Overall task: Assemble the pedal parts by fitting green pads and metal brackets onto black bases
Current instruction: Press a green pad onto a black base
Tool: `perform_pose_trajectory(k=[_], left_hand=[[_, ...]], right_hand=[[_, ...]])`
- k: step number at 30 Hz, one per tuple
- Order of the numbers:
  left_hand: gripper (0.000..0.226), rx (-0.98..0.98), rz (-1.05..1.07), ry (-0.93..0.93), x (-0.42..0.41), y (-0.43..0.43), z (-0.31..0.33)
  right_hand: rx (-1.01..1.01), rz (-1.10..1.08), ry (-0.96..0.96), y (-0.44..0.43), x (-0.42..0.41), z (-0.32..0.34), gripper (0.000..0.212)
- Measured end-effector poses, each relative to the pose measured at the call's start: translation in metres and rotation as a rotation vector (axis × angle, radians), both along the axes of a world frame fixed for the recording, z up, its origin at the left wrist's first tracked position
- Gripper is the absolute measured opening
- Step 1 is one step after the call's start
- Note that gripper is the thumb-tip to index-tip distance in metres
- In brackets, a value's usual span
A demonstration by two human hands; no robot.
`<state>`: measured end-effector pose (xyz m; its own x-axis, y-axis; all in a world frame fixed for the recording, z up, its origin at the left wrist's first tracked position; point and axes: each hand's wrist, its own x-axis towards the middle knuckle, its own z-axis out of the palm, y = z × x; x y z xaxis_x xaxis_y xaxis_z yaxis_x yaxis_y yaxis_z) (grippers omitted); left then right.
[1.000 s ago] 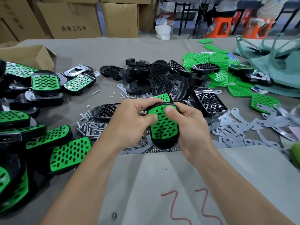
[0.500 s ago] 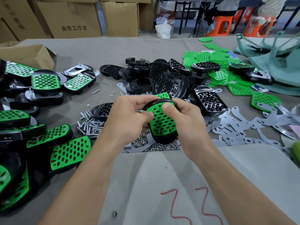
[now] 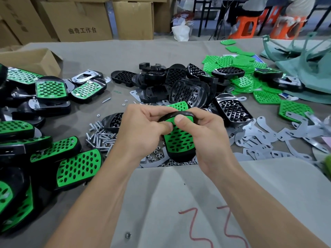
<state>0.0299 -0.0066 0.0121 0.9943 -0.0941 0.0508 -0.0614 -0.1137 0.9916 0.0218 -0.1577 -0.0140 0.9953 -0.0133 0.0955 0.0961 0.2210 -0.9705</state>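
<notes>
With left hand (image 3: 143,129) and right hand (image 3: 206,136) both curled round one black base (image 3: 180,155), holds it in front of the body, fingers wrapped beneath, thumbs on top. Presses both thumb tips side by side onto the far end of the green pad (image 3: 179,140) lying in that base, just inside its far rim. Seems to be seating the pad's far edge; near end looks already down, though hard to confirm.

Points the base's long axis away from the body, far end tilted up. Flanks it evenly, left hand on its left side, right hand on its right, neither nearer. Likely calls next for a push straight down at the far rim.

Left of the base: screws (image 3: 100,138) in a heap, then finished pedals (image 3: 77,167) further out. Under its near end: nuts (image 3: 155,156); cannot tell whether touching. Right of the base: metal brackets (image 3: 259,140) spread flat, closer to the right hand for the following step. Beyond the base: bare black bases (image 3: 186,86) piled close behind the far rim, so little room forward; loose green pads (image 3: 238,68) beyond and to the right. Nearer than the base: grey mat (image 3: 197,194), with room for setting down.
</notes>
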Motion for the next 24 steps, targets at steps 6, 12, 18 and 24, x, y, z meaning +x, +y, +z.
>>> perform_pose_trajectory(k=[6, 12, 18, 24], left_hand=[[0.040, -0.074, 0.064, 0.037, 0.001, -0.003, -0.002], [0.041, -0.099, 0.085, 0.019, 0.000, -0.005, -0.007], [0.037, 0.078, 0.246, -0.096, -0.004, -0.007, -0.002], [0.032, -0.031, 0.237, -0.032, -0.002, -0.003, 0.001]], right_hand=[[0.000, 0.131, 0.111, -0.014, 0.007, 0.005, 0.022], [0.143, 0.015, 0.129, -0.008, 0.005, 0.004, 0.022], [-0.082, -0.057, -0.061, -0.003, 0.003, 0.007, 0.020], [-0.170, -0.028, -0.160, -0.006, 0.000, 0.009, 0.023]])
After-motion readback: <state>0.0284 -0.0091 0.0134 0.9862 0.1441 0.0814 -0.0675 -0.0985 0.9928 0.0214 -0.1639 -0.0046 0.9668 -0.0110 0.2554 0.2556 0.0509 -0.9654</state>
